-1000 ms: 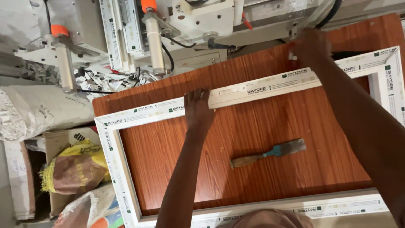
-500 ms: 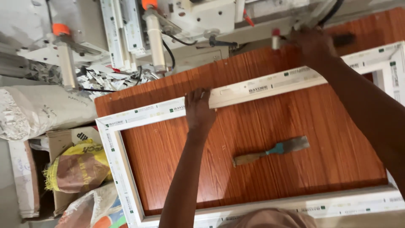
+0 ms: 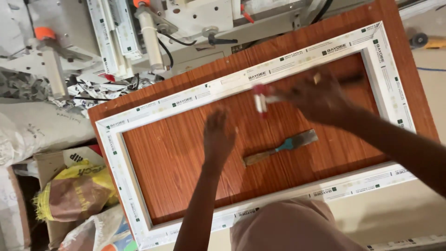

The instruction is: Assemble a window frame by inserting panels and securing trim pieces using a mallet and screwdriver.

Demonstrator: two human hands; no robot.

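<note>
A white plastic window frame (image 3: 111, 153) lies flat on a reddish wood-grain table (image 3: 176, 158). My left hand (image 3: 219, 135) hovers over the table inside the frame, fingers apart, holding nothing. My right hand (image 3: 320, 95) is blurred over the frame's inner area and grips a small white tube with a red cap (image 3: 261, 98). A chisel (image 3: 278, 148) with a wooden handle and blue collar lies on the table between my two arms.
A grey machine (image 3: 186, 18) with orange-capped cylinders stands past the table's far edge. Sacks and a yellow bag (image 3: 69, 195) sit in a cardboard box at the left. Plastic shavings (image 3: 93, 88) lie by the machine.
My right hand came down from the far table edge to above the frame's middle, now holding the red-capped tube. My left hand lifted off the frame's top rail and moved nearer.
</note>
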